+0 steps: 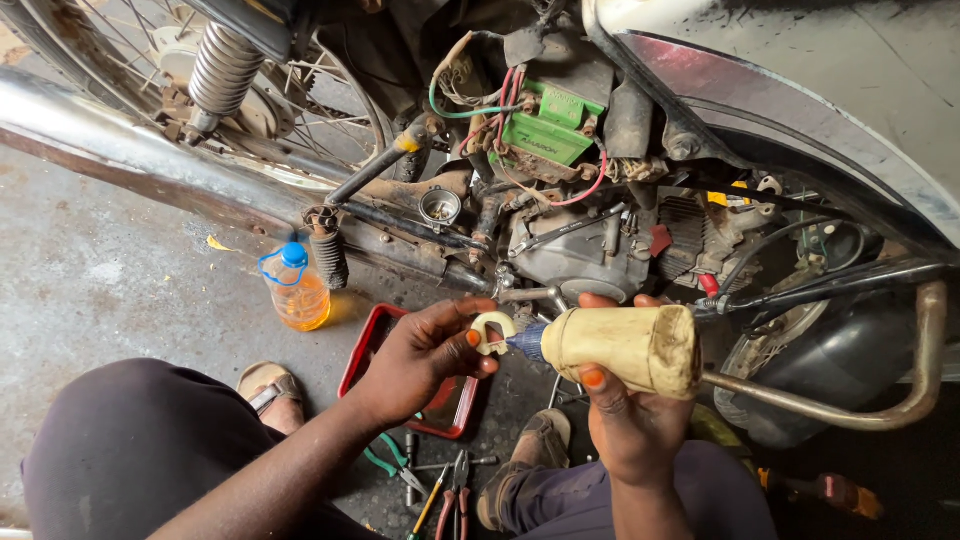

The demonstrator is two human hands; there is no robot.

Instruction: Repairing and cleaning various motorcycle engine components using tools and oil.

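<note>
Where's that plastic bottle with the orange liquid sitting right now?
The plastic bottle stands upright on the concrete floor, left of centre in the head view, just below the chrome exhaust pipe and left of the red tray.

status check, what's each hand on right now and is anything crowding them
Left hand pinches small white ring-shaped part. Right hand grips cream squeeze bottle, nozzle at the part. Motorcycle engine close behind; red tray below.

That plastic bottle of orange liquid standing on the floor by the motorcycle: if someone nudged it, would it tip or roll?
The bottle stands upright on the concrete floor, taller than wide, so a firm shove high up could probably topple it. It looks partly filled, which likely steadies its base. Its round body would probably roll once down, and the blue cap looks shut, so spilling seems unlikely.
</note>
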